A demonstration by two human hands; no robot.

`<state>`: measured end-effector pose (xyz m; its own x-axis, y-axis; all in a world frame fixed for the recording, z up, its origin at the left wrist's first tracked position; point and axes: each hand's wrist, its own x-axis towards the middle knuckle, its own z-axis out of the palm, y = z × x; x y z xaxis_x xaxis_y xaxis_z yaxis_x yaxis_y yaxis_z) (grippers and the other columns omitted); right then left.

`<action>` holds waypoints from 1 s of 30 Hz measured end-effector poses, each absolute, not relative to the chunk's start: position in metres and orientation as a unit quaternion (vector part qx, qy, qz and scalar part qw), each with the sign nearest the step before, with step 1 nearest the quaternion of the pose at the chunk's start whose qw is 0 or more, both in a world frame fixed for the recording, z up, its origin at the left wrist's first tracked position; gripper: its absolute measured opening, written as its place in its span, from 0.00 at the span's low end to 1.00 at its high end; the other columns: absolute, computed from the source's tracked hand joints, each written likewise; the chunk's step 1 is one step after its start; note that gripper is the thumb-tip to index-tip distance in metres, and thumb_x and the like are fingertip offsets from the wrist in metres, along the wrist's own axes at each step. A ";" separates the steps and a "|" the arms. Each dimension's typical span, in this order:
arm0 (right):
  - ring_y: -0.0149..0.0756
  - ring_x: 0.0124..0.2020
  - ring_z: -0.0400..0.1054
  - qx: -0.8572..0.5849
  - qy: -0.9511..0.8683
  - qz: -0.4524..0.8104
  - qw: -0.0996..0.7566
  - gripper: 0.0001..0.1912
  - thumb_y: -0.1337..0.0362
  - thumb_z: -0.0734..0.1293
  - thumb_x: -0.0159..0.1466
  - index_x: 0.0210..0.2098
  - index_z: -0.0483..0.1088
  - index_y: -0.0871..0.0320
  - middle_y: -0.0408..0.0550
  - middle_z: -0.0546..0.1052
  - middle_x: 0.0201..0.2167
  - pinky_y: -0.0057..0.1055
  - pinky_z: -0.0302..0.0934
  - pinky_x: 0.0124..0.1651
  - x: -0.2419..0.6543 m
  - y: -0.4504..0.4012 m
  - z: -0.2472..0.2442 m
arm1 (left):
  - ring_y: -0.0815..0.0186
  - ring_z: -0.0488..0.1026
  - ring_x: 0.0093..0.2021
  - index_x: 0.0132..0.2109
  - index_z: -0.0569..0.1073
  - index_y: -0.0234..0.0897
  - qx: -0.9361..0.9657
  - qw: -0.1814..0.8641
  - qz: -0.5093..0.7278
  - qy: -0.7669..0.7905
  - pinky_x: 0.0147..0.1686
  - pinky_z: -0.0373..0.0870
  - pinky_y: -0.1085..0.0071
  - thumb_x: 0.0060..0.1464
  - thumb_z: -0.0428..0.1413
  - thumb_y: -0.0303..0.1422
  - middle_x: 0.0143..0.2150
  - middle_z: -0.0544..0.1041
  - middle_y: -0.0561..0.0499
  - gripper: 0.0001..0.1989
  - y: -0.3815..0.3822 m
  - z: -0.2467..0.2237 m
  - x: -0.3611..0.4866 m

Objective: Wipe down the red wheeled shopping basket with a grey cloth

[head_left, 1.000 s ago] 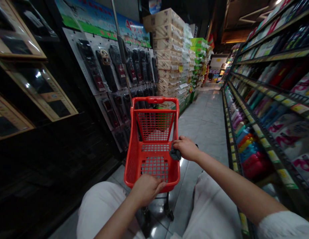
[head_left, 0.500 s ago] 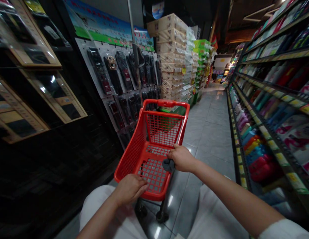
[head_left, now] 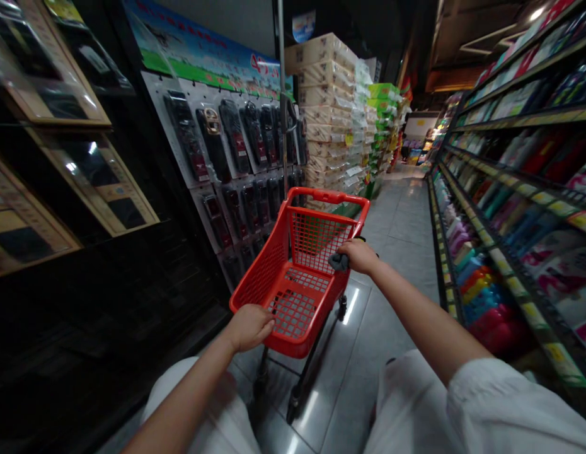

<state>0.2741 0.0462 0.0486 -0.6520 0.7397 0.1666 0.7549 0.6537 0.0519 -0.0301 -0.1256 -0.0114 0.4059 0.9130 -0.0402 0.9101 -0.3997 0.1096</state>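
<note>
A red plastic shopping cart (head_left: 278,268) with a grid floor stands in front of my knees, its basket holding nothing. My left hand (head_left: 251,326) is closed over the near left corner of the basket rim, thumb toward me. At the cart's right rim is my right hand (head_left: 361,256), fingers closed around a bunched dark grey cloth (head_left: 339,261). The cloth hangs beside the inner side of the basket. Whether the right fingers also press on the rim cannot be made out.
Packaged belts (head_left: 234,135) hang on a white panel at left, beside boxed goods (head_left: 101,180) on a black wall. Stacked wrapped packs (head_left: 328,113) stand behind the cart. Shelves of bottles (head_left: 520,208) line the right. A grey tiled aisle (head_left: 401,221) runs between.
The cart has moved forward and slightly right, away from my knees. My right hand has moved forward and right with the cloth. The left hand has gone slightly forward with the cart.
</note>
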 end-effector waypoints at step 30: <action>0.45 0.54 0.63 -0.468 -0.868 -0.070 0.151 0.17 0.70 0.59 0.67 0.51 0.74 0.51 0.47 0.75 0.55 0.38 0.57 0.48 0.316 -0.016 0.041 | 0.60 0.77 0.38 0.40 0.68 0.40 0.816 0.137 0.056 0.559 0.37 0.65 0.69 0.68 0.33 0.45 0.36 0.79 0.46 0.24 -0.139 -0.010 -0.025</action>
